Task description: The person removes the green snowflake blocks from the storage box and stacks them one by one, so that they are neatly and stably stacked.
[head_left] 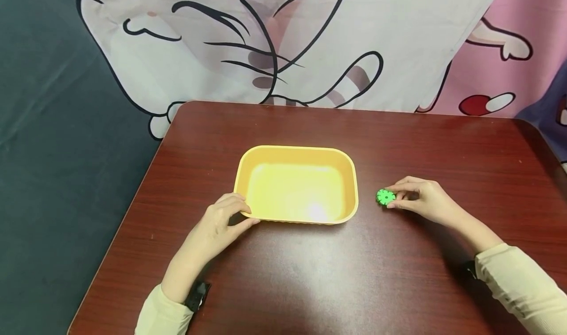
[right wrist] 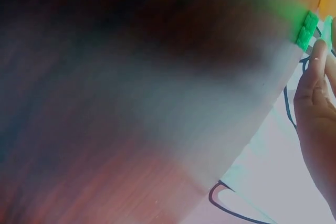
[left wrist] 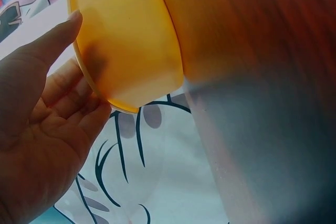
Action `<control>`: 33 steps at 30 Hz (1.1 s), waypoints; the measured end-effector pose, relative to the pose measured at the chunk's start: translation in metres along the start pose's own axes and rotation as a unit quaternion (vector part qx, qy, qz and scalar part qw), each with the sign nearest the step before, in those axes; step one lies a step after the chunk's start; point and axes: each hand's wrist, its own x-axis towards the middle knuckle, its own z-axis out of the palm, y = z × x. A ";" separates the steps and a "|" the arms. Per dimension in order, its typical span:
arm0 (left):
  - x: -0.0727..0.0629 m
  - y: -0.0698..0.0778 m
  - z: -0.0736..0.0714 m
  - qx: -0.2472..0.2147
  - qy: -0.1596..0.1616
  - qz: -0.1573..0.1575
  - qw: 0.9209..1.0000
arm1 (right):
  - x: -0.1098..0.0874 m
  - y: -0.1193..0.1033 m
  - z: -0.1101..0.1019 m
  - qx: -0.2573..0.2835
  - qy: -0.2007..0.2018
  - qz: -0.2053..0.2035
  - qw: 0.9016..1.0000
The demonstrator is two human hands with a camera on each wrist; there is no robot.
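A yellow rectangular plastic tub (head_left: 296, 185) stands on the table with a bare inside. At its near left corner my left hand (head_left: 218, 227) pinches the rim, thumb outside and fingers over the edge; the left wrist view shows this grip on the tub wall (left wrist: 126, 35) too. To the right of the tub, my right hand (head_left: 427, 200) pinches a green notched disc (head_left: 386, 197) between thumb and fingers, low over the table. In the right wrist view another green piece (right wrist: 307, 31) shows at the fingertips, against the tabletop; whether the two touch, I cannot tell.
The dark red-brown wooden table (head_left: 354, 276) has rounded far corners. Behind it hangs a cloth (head_left: 398, 20) printed with cartoon animals. Dark green material (head_left: 66, 177) lies beyond the left edge. A black wrist strap (head_left: 198, 295) sits at the left sleeve.
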 end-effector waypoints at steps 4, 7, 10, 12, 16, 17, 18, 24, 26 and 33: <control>0.000 0.000 0.000 0.001 -0.001 -0.003 1.000 | 0.000 0.002 0.000 -0.001 -0.007 -0.024 1.000; 0.000 0.000 0.000 0.001 -0.002 -0.010 1.000 | 0.001 0.003 0.000 -0.006 -0.007 -0.045 0.999; 0.000 0.000 0.000 0.004 -0.002 -0.013 1.000 | 0.002 0.004 0.000 -0.016 -0.003 -0.060 0.998; 0.000 0.000 0.000 0.003 -0.002 -0.013 1.000 | 0.002 0.005 0.000 -0.026 0.000 -0.062 0.998; 0.000 0.000 0.000 0.003 -0.001 -0.008 1.000 | 0.003 0.004 0.001 -0.039 0.000 -0.052 0.998; 0.000 0.000 0.000 0.003 0.000 -0.007 1.000 | 0.003 0.004 0.001 -0.041 -0.002 -0.049 0.998; 0.000 0.000 0.000 0.003 0.000 -0.005 1.000 | 0.003 0.004 0.001 -0.042 -0.003 -0.047 0.998; 0.000 0.000 0.000 0.003 -0.001 -0.005 1.000 | 0.002 0.004 0.001 -0.054 -0.003 -0.045 0.998; 0.000 0.000 0.000 0.003 -0.002 -0.005 1.000 | 0.002 0.004 0.001 -0.056 0.001 -0.042 0.998; 0.001 0.000 0.000 0.005 -0.005 -0.008 1.000 | 0.003 0.001 0.003 -0.064 -0.010 -0.027 0.998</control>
